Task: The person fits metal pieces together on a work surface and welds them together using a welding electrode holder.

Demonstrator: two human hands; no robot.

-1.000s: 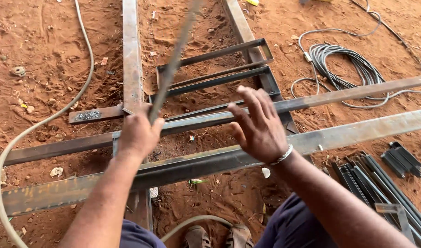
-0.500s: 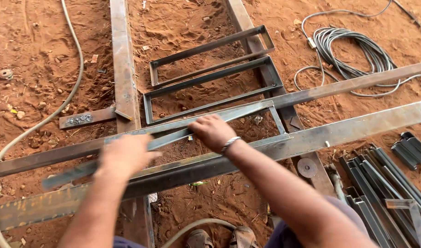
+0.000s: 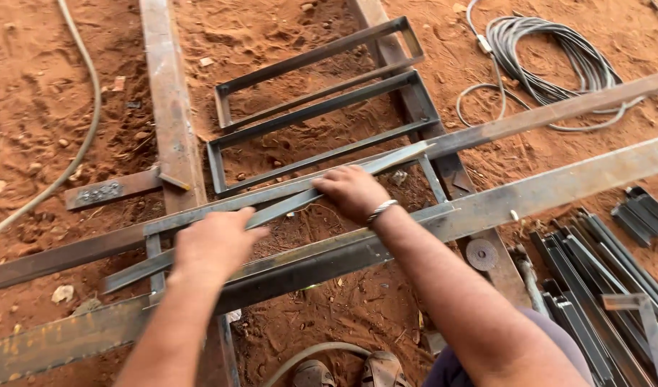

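Observation:
A long grey steel angle bar lies slanted across two rusty steel beams on red earth. My left hand rests palm down on the bar's lower left part, fingers curled over it. My right hand, with a metal bracelet at the wrist, presses on the bar near its middle. The bar's pointed far end reaches toward two welded rectangular steel frames lying on the ground beyond.
A coil of grey cable lies at the top right. Several cut angle pieces are stacked at the right. A hose curves along the left. A grinding disc sits by the beam. My sandalled feet show below.
The angle bar, held upright in my left hand a second ago, has been lowered flat across the beams. Both hands now rest on it.

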